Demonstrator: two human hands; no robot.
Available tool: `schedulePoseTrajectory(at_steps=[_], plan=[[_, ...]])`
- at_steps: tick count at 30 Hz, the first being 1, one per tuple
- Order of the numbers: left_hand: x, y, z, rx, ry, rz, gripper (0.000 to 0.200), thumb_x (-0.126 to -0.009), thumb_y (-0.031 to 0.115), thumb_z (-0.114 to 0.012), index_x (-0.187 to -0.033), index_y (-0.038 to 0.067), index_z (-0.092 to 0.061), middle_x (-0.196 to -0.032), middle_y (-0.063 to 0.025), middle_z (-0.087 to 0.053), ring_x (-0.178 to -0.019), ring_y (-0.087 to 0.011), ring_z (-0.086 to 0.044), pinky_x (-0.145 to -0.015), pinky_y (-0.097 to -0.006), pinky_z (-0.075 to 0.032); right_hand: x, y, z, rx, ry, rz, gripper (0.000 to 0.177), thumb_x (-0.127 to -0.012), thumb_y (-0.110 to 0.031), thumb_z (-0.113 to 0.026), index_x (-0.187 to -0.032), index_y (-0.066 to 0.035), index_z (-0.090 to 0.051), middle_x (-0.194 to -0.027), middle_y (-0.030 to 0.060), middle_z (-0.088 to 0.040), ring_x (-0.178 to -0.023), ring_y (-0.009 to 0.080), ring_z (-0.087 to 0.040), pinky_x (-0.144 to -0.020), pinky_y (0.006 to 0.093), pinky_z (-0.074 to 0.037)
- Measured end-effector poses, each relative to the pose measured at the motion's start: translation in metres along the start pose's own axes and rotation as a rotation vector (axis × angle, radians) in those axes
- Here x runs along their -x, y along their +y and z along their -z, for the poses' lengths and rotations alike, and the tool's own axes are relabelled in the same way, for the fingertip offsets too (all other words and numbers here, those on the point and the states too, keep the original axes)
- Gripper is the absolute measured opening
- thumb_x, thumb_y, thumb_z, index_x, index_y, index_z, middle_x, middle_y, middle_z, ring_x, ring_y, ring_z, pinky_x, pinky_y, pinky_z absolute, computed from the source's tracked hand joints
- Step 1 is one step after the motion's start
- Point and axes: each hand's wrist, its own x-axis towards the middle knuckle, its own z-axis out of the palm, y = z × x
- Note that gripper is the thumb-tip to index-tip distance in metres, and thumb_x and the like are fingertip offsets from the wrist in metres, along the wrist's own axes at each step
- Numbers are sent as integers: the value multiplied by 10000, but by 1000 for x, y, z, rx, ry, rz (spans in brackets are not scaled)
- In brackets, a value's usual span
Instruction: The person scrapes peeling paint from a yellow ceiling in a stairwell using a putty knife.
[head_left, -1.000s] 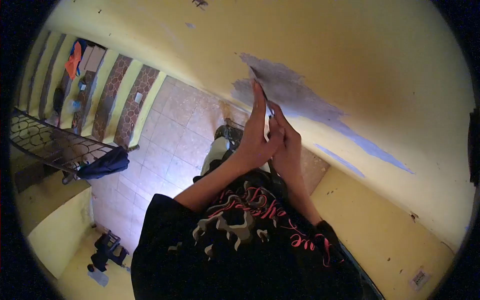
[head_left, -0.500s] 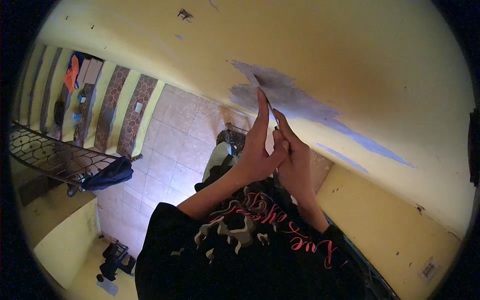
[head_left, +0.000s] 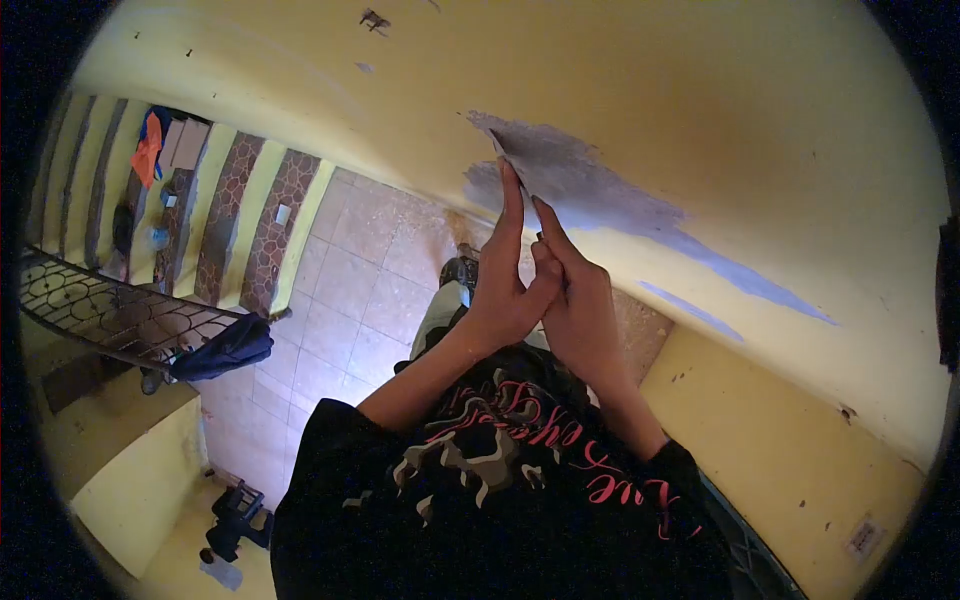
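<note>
Both hands come together in front of my chest on a thin scraper (head_left: 499, 144), whose blade lies against the yellow wall (head_left: 680, 130). The blade's tip is at the upper left of a bare grey patch (head_left: 590, 185) where the paint is off. My left hand (head_left: 505, 290) is closed, its index finger stretched along the blade and its thumb crossing to the other hand. Wrapped around the handle, my right hand (head_left: 583, 310) is closed too, its index finger pointing up the tool. Most of the handle is hidden by the fingers.
Steps (head_left: 230, 220) with stone-pattern risers rise at the left, with an orange cloth (head_left: 147, 150) on them. A dark garment (head_left: 225, 347) hangs on the metal railing (head_left: 110, 312). Below me is a tiled floor (head_left: 335, 300). A black chair (head_left: 238, 518) stands at lower left.
Both hands have slid up and slightly left with the scraper, bringing the blade's tip closer to the upper left edge of the grey patch. The grip looks the same.
</note>
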Motion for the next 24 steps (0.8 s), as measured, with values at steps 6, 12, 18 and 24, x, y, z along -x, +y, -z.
schedulePoseTrajectory(at_steps=[6, 12, 18, 24], plan=[[-8, -3, -3, -51, 45, -17, 853, -790, 153, -509, -1422, -96, 7, -1461, -339, -163, -1348, -384, -278, -1068, -372, -260, -13, -4, 5, 71, 27, 171, 446, -912, -40, -463, -1356, -52, -422, -714, 160, -490, -688, 125, -427, -697, 266, -428], [-4, -2, 1, 0, 44, -50, 808, -811, 118, -483, -1424, -94, -2, -1452, -342, -187, -1334, -372, -312, -1060, -367, -275, -8, -15, 6, 88, -36, -8, 425, -900, -26, -465, -1324, -21, -449, -713, 164, -493, -671, 140, -429, -675, 265, -424], [-12, 0, 11, 44, 113, -10, 813, -796, 105, -480, -1424, -96, -5, -1448, -338, -206, -1321, -357, -339, -1056, -369, -283, -28, -5, -12, 105, 6, 134, 454, -866, 7, -475, -1319, -9, -447, -798, 271, -559, -679, 228, -580, -678, 296, -446], [6, 19, 15, -30, -117, -10, 871, -780, 93, -511, -1422, -91, 48, -1474, -335, -103, -1391, -369, -162, -1112, -376, -178, 12, -6, 9, 118, 8, 104, 453, -892, -18, -472, -1342, -73, -454, -749, 185, -570, -674, 177, -547, -671, 282, -440]])
